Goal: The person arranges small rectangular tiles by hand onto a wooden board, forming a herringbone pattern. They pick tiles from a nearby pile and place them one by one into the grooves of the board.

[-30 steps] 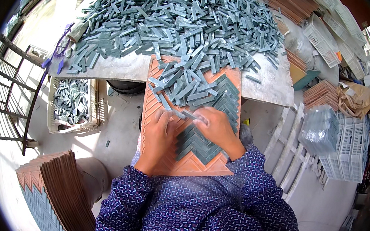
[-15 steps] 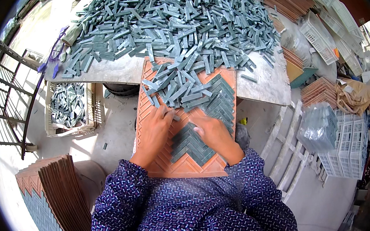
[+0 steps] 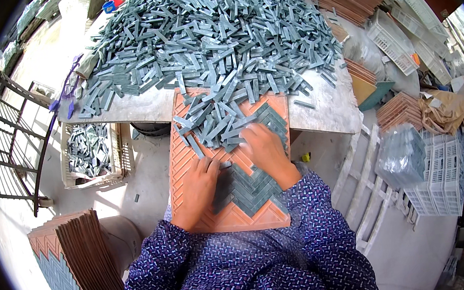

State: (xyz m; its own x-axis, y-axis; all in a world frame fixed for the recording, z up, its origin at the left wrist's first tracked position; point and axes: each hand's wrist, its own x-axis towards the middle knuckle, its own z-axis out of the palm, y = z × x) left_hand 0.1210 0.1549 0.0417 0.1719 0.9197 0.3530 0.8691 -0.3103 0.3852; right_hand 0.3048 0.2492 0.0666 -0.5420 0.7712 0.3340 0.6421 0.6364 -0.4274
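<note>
An orange grooved tray (image 3: 263, 220) leans from the table edge toward my body. Grey-green stone tile strips (image 3: 253, 191) fill part of its grooves in a zigzag herringbone pattern. Loose strips (image 3: 215, 121) lie heaped over its upper part. My left hand (image 3: 198, 186) rests on the tray's left side, fingers closed, with the end of a short tile strip (image 3: 225, 164) showing at the fingertips. My right hand (image 3: 267, 149) is over the tray's right half. Its bent fingers are closed on a strip at the lower edge of the loose heap; the fingertips are partly hidden.
A big pile of tile strips (image 3: 202, 34) covers the table (image 3: 323, 114). Below left stands a crate (image 3: 65, 164) of strips. Stacked trays (image 3: 85, 265) stand lower left, one face filled with tile. White crates (image 3: 433, 179) and a slatted pallet (image 3: 356, 182) are at right.
My right hand has moved up from the tray's grooves to the edge of the loose strips. My left hand stays at the tray's left side with the short strip. The whole view has shifted slightly.
</note>
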